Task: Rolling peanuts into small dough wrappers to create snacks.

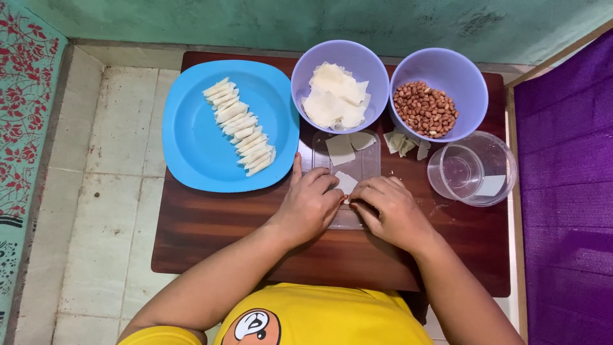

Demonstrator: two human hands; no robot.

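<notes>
My left hand (311,203) and my right hand (391,208) meet over a clear plastic board (367,167) on a small brown table (211,236). Both pinch the same pale dough wrapper (347,183) with the fingertips; most of it is hidden under the fingers. Two more cut wrappers (348,147) lie on the far part of the board. A blue square plate (191,137) at the left holds a row of several rolled white pieces (241,126).
A purple bowl of stacked wrappers (336,99) and a purple bowl of peanuts (426,108) stand at the back. A clear plastic tub (474,169) sits at the right, with dough scraps (406,143) beside it. Tiled floor lies to the left, a purple cloth to the right.
</notes>
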